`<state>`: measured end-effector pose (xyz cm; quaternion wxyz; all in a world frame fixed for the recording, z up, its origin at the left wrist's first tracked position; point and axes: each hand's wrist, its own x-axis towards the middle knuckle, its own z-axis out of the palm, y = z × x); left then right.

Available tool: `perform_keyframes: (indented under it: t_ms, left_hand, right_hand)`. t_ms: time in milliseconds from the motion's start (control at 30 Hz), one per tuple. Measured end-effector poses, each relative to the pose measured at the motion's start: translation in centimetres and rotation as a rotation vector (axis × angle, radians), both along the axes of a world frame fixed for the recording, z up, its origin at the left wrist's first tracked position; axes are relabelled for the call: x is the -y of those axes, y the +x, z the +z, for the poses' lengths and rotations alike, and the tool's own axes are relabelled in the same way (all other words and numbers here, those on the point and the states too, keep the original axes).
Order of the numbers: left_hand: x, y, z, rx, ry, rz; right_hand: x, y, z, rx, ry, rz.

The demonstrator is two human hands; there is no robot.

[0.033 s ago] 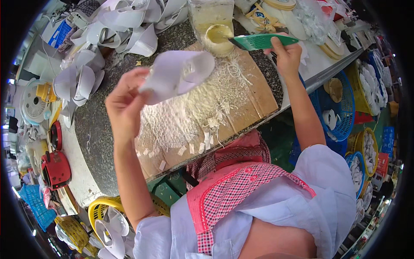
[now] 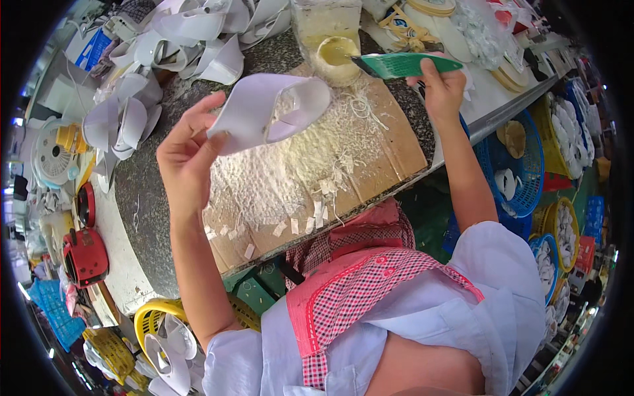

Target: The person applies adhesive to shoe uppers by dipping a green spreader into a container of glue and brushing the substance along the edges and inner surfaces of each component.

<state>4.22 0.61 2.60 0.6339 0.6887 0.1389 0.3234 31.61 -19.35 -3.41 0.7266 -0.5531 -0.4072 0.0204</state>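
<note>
My left hand [image 2: 191,155] pinches one end of a curved white shoe upper [image 2: 254,112] between thumb and fingers. The upper is held up over the cardboard [image 2: 389,155], its other end looping round in a band. In my right hand [image 2: 441,86] is a flat green glue brush [image 2: 409,65], gripped at its right end with the thumb on top. Its dark tip points left, beside the mouth of a glue-crusted pot [image 2: 337,56]. Dried pale glue, threads and small white scraps [image 2: 317,214] cover much of the cardboard.
More white uppers [image 2: 221,59] are piled at the far left of the dark stone slab [image 2: 148,218]. A clear block-like container [image 2: 323,20] stands behind the pot. Baskets [image 2: 512,162] with pieces stand on the right; a yellow basket [image 2: 148,317] sits lower left.
My left hand has shifted slightly left, and the white upper shows less blur. My right hand and the green brush have moved a little to the right.
</note>
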Motion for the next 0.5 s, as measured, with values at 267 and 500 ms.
perform_keyframes:
  t_ms: [267, 500]
  left_hand:
    - [0.1, 0.5, 1.7, -0.425, 0.394, 0.149]
    - [-1.9, 3.2, 0.6, -0.373, 0.425, 0.195]
  right_hand:
    - [-2.8, -7.8, -0.9, 0.368, -0.044, 0.257]
    - [-8.5, -8.0, -2.7, 0.901, -0.243, -0.117]
